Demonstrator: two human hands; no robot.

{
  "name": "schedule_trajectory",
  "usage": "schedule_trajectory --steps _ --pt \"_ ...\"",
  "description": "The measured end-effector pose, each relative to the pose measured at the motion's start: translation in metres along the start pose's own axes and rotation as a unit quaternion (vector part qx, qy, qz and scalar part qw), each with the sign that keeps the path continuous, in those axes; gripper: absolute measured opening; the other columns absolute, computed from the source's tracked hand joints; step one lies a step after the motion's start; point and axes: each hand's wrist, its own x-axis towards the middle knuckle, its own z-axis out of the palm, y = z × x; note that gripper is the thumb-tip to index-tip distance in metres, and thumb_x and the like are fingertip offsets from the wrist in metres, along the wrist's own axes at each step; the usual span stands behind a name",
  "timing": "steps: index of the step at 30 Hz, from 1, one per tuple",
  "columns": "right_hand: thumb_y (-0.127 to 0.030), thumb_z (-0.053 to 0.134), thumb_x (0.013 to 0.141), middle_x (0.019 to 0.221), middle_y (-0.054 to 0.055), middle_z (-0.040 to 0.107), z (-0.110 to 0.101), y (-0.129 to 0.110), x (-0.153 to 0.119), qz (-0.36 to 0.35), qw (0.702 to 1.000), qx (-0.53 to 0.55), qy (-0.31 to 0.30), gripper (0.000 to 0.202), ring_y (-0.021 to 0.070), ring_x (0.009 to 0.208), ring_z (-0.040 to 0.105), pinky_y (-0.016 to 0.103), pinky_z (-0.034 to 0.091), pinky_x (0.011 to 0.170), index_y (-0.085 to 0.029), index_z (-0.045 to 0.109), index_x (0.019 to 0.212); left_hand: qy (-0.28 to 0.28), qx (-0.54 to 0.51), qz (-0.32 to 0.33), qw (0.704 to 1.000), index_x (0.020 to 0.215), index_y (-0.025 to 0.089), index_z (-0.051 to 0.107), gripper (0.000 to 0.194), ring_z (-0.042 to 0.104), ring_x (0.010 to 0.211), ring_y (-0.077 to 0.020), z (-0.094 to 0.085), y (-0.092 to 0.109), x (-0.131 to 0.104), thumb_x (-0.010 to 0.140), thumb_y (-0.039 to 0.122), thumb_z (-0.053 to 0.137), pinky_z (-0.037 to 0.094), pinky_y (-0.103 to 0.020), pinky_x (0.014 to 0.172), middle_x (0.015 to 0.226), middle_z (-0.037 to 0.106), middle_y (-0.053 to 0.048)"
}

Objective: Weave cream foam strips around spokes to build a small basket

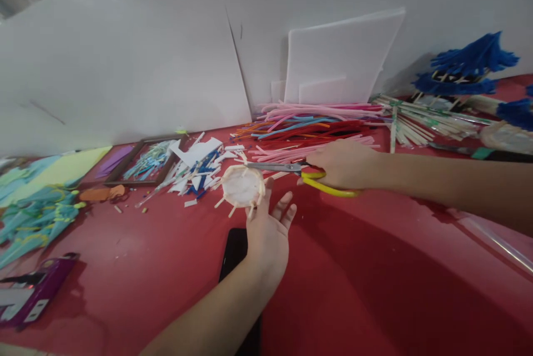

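My left hand (pixel 268 228) grips a small round craft piece (pixel 242 186) at its right edge, thumb and index finger pinching it while the other fingers are spread. The piece has a whitish disc, a pale cream rim and several short sticks pointing outward. In my right hand (pixel 343 164) is a pair of scissors (pixel 293 168) with yellow handles. Their blades reach left to the top edge of the craft piece, by one of its sticks; whether they touch it I cannot tell. Beneath my left forearm lies a black phone (pixel 234 250), partly covered.
Behind my hands lie bundled pipe cleaners (pixel 308 123) and paper scraps (pixel 197 164). A brown-framed tray (pixel 166 170) holds thin clippings. Blue fringed models (pixel 462 70) and paper sticks (pixel 412 128) stand right. Teal folded pieces (pixel 41 220) and a purple device (pixel 39 292) lie left.
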Motion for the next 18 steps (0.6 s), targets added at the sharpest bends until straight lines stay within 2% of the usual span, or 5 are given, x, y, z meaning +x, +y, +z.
schedule_trajectory --steps 5,10,14,18 --pt "-0.042 0.044 0.1 0.083 0.01 0.073 -0.005 -0.002 0.012 -0.006 1.0 0.011 -0.01 0.037 0.0218 0.075 0.066 0.031 0.036 0.063 -0.016 0.069 0.09 0.004 -0.002 -0.005 1.0 0.1 0.022 0.052 0.009 0.073 0.073 -0.0103 0.0 -0.001 0.001 0.102 0.017 0.046 0.059 -0.023 0.06 0.143 0.063 -0.006" --pt "-0.046 0.042 0.1 0.086 0.013 0.073 -0.007 0.007 0.007 0.073 0.997 0.032 0.02 0.04 0.0228 0.076 0.066 0.029 0.035 0.06 -0.016 0.067 0.089 -0.015 0.026 -0.009 1.0 0.1 0.02 0.054 0.008 0.071 0.067 -0.0093 0.001 0.001 -0.003 0.101 0.015 0.049 0.057 -0.022 0.059 0.13 0.071 -0.009" --pt "-0.052 0.038 0.099 0.084 0.013 0.074 -0.002 0.015 -0.02 0.114 0.991 0.059 0.033 0.046 0.0225 0.073 0.067 0.029 0.036 0.059 -0.018 0.064 0.082 -0.053 0.058 0.034 0.996 0.095 0.02 0.053 0.006 0.069 0.06 -0.0085 0.0 -0.001 -0.005 0.1 0.018 0.052 0.056 -0.022 0.06 0.108 0.078 -0.007" --pt "-0.05 0.044 0.094 0.072 0.014 0.072 0.022 0.006 -0.063 0.146 0.986 0.076 0.024 0.04 0.0271 0.06 0.067 0.033 0.038 0.052 -0.02 0.063 0.075 -0.103 0.096 0.073 0.987 0.091 0.02 0.055 0.017 0.07 0.058 -0.0105 -0.004 -0.007 -0.005 0.089 0.027 0.071 0.056 -0.023 0.061 0.094 0.079 -0.005"
